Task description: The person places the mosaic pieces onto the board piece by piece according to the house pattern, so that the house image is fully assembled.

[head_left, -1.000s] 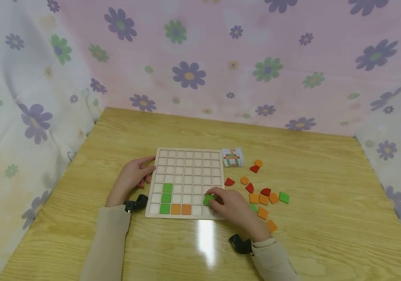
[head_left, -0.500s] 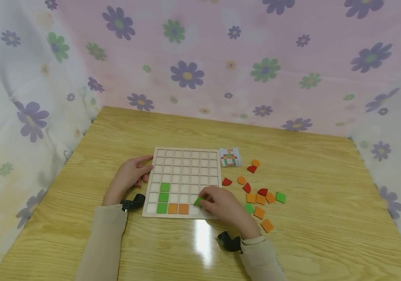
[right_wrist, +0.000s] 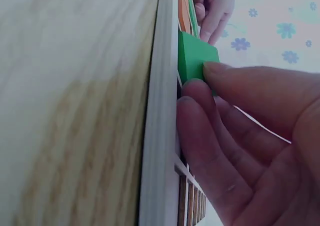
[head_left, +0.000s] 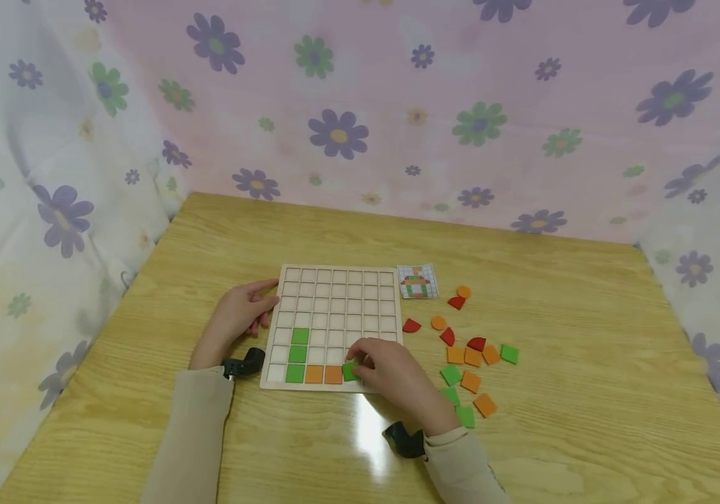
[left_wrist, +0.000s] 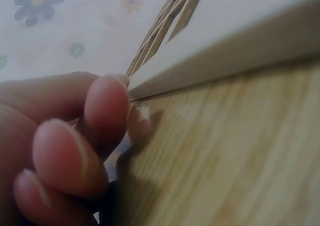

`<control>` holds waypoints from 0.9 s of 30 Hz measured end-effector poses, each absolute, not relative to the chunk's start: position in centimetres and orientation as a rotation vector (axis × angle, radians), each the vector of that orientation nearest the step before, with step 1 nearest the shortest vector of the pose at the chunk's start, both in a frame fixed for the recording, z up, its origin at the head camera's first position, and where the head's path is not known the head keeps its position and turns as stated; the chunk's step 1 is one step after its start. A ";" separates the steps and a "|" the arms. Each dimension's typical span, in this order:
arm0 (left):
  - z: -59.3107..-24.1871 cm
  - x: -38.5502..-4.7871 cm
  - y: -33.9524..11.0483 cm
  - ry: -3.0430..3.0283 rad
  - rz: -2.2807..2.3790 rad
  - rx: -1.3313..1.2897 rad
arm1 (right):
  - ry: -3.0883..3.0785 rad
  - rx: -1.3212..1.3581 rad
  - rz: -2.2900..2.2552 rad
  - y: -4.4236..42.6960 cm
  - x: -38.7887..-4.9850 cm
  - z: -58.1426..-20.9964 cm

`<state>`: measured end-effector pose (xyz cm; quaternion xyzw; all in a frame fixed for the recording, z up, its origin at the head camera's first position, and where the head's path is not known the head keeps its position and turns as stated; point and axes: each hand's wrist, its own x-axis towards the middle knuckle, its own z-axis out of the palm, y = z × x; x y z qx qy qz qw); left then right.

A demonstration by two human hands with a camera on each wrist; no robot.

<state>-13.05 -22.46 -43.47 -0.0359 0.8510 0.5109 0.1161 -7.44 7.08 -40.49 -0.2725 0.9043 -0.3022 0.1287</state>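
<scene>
A wooden grid board (head_left: 338,316) lies on the table. Three green square tiles stand in a column near its left side, and two orange square tiles (head_left: 323,375) fill bottom-row cells. With thumb and fingers, my right hand (head_left: 391,371) pinches another green square tile (right_wrist: 196,58) over the bottom row, just right of the orange ones. In the right wrist view that tile is tilted at the cell. My left hand (head_left: 238,308) touches the board's left edge with thumb and forefinger, the other fingers loosely bent; the left wrist view shows fingertips (left_wrist: 107,106) at the board's side.
Right of the board lie several loose tiles: orange squares (head_left: 470,381), green squares (head_left: 451,376), red quarter-circles (head_left: 412,325) and orange discs (head_left: 438,323). A small printed pattern card (head_left: 417,281) lies by the board's upper right corner. Flowered cloth (head_left: 398,126) hangs around the table.
My right hand has moved left along the board with the green tile, lowering it to the bottom row beside the orange tiles. My left hand stays at the board's edge.
</scene>
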 end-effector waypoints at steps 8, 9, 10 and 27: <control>-43.3 -13.1 -22.3 2.482 1.501 -0.119 | 2.658 -0.778 -0.880 7.1 -6.9 -40.5; -43.3 -13.1 -22.3 2.478 1.506 -0.123 | 2.663 -0.778 -0.879 7.1 -6.9 -40.4; -43.3 -13.1 -22.3 2.477 1.505 -0.119 | 2.669 -0.781 -0.875 7.1 -6.8 -40.4; -43.3 -13.1 -22.4 2.505 1.460 -0.129 | 2.650 -0.867 -0.778 7.2 -6.7 -40.3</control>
